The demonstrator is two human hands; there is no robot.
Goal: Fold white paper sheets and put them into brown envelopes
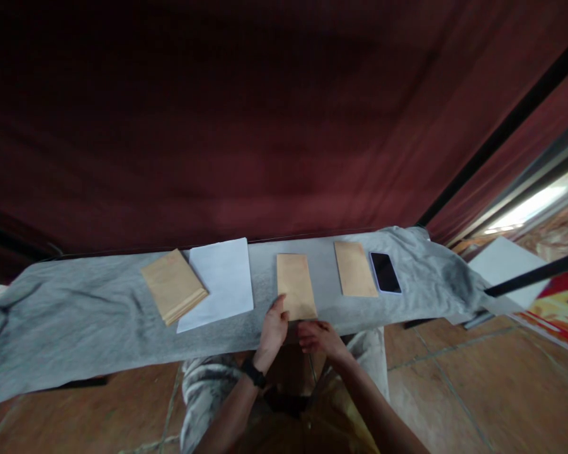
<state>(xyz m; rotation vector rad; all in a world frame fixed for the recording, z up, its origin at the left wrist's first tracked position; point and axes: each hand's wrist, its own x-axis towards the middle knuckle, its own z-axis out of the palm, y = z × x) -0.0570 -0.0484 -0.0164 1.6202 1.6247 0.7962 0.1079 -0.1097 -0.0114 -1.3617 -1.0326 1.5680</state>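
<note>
A brown paper envelope (295, 280) lies on the grey cloth in front of me, its near end at the cloth's front edge. My left hand (273, 326), with a dark band on the wrist, grips its near left corner, thumb on top and the other fingers mostly hidden. Just below the near edge, my right hand (320, 338) has its fingers curled in toward the left. Whether they touch the envelope or hold anything small is unclear. To the right lies another brown envelope (356, 270), flat on the cloth.
A stack of brown envelopes (173, 284) overlaps white paper sheets (224, 284) on the left. A phone (385, 273) lies at right. The narrow surface bears a grey cloth (89, 315); a dark red fabric wall (274, 157) rises behind. A red and yellow package (561, 309) is far right.
</note>
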